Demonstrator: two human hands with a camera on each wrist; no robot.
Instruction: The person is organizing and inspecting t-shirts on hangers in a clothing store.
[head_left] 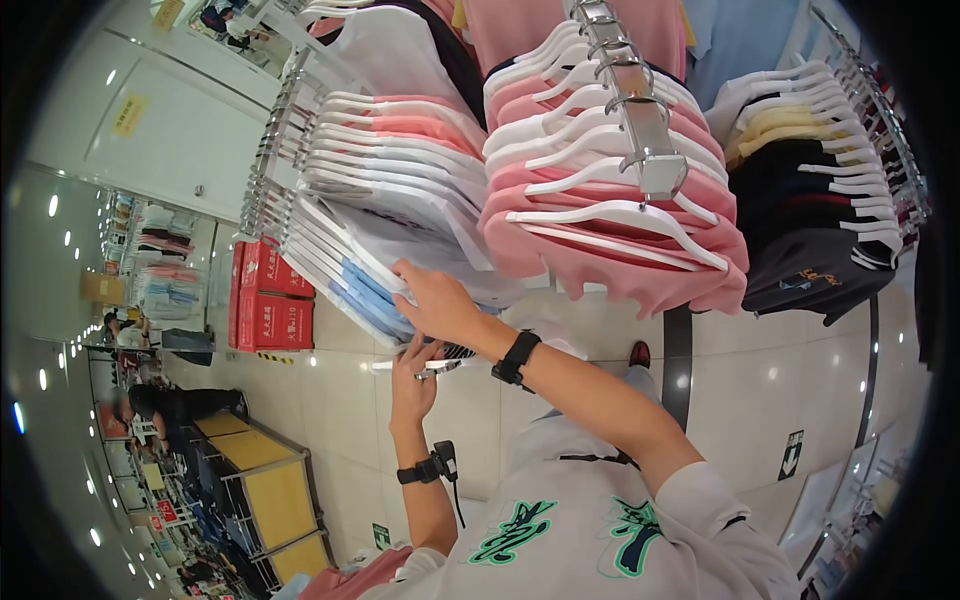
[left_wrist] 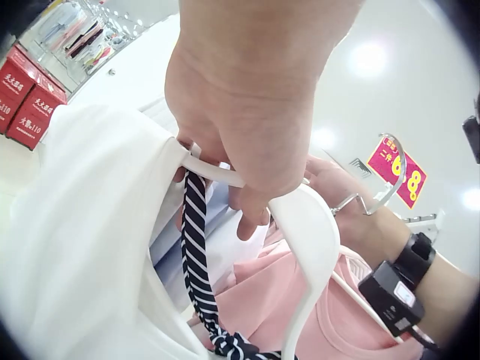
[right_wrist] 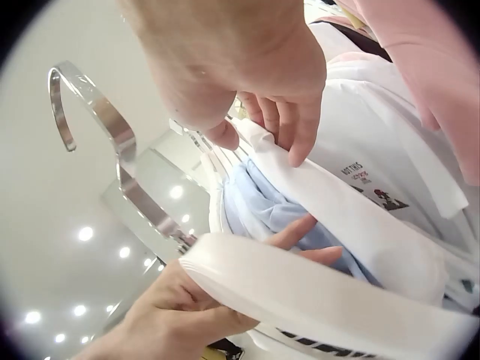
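Note:
In the head view my left hand (head_left: 415, 378) grips a white hanger (head_left: 440, 368) below the side rack. Its fingers pass round the hanger bar (left_wrist: 311, 232). A white top (left_wrist: 90, 225) with a navy-and-white striped tie (left_wrist: 196, 255) hangs from it, and its metal hook (right_wrist: 90, 97) points freely into the air. My right hand (head_left: 440, 303) is at the row of hung clothes, its fingers resting on the shoulder of a white shirt (right_wrist: 352, 225). The thumb lies apart from them, near the hangers. Light-blue shirts (head_left: 365, 290) hang just beside that hand.
Pink tops (head_left: 610, 240) hang on a middle rail (head_left: 640, 120) at close right. Dark and yellow tops (head_left: 800, 200) fill another rack beyond. Red boxes (head_left: 275, 300) stand on the floor at left. A person (head_left: 180, 402) is by a display table (head_left: 265, 485) farther back.

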